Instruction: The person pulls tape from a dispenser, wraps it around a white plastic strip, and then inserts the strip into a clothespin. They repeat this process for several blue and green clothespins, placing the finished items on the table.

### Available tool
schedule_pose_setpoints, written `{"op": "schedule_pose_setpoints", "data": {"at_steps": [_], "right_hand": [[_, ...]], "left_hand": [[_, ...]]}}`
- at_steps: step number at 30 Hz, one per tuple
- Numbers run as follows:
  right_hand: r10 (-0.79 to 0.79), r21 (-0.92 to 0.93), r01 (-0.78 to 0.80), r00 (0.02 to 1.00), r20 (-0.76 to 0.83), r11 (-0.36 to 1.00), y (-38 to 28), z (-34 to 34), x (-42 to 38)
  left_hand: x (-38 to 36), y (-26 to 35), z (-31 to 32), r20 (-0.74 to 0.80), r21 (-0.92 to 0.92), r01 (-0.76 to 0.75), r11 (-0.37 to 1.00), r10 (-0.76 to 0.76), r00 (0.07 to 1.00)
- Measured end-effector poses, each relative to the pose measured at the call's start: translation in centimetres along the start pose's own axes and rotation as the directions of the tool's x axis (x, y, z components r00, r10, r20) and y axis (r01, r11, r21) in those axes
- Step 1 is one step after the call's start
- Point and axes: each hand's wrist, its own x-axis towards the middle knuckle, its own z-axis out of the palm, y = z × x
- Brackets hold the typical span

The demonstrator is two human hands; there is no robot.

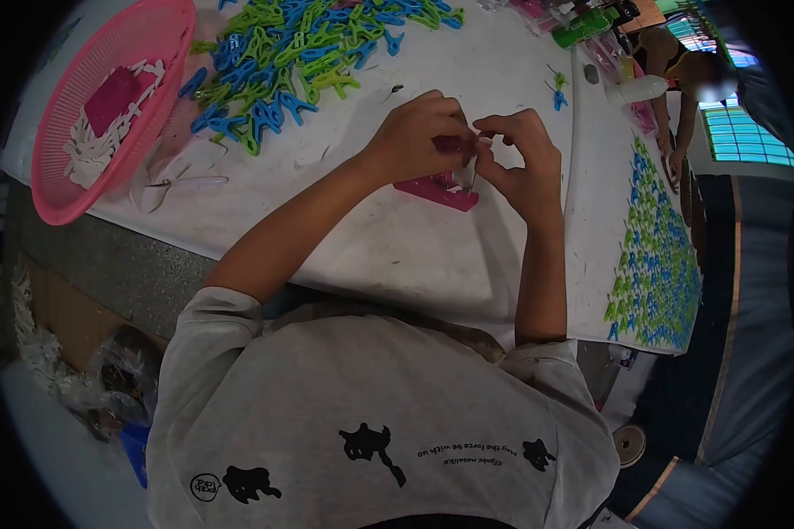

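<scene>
Above the white-covered table, my two hands meet fingertip to fingertip. My left hand [423, 139] is closed, with a dark pink piece [451, 144] partly showing under its fingers; its full shape is hidden. My right hand [528, 163] pinches a small white piece [485, 141] between thumb and forefinger, right by the left fingertips. Just below them lies a magenta plastic holder [439, 191] with small white bits in it, partly covered by my hands.
Blue and green plastic clips [282, 62] are heaped at the back left. A pink basket [48, 189] holds white strips and a magenta piece. More clips [653, 264] stand in rows at the right, near another person's hands [672, 163]. A green bottle [585, 28] lies at the back.
</scene>
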Motion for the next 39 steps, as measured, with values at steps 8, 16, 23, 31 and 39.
{"op": "schedule_pose_setpoints", "data": {"at_steps": [8, 16, 23, 31, 39], "right_hand": [[-0.065, 0.074, 0.064, 0.998, 0.016, 0.995, -0.9, -1.1, 1.6], [0.229, 0.233, -0.234, 0.972, 0.045, 0.944, 4.9, 0.8, 7.5], [0.167, -0.073, -0.151, 0.873, 0.458, 0.986, 11.9, 13.4, 12.4], [0.305, -0.12, -0.28, 0.871, 0.386, 0.952, 13.2, 13.6, 12.3], [0.548, 0.416, -0.51, 0.836, 0.033, 0.753, 11.1, 4.1, 5.5]], "left_hand": [[0.3, 0.5, -0.6, -0.093, -0.229, -0.01, 0.973, -0.012, 0.996], [1.6, -1.9, -5.4, -0.4, -0.147, 0.035, 0.989, -0.091, 0.912], [1.0, -3.4, -6.8, -0.418, -0.566, 0.013, 0.824, -0.301, 0.857], [1.5, -1.9, -6.4, -0.215, -0.699, 0.22, 0.681, -0.493, 0.843], [1.4, -1.0, -5.1, -0.117, -0.73, 0.294, 0.617, -0.536, 0.836]]}}
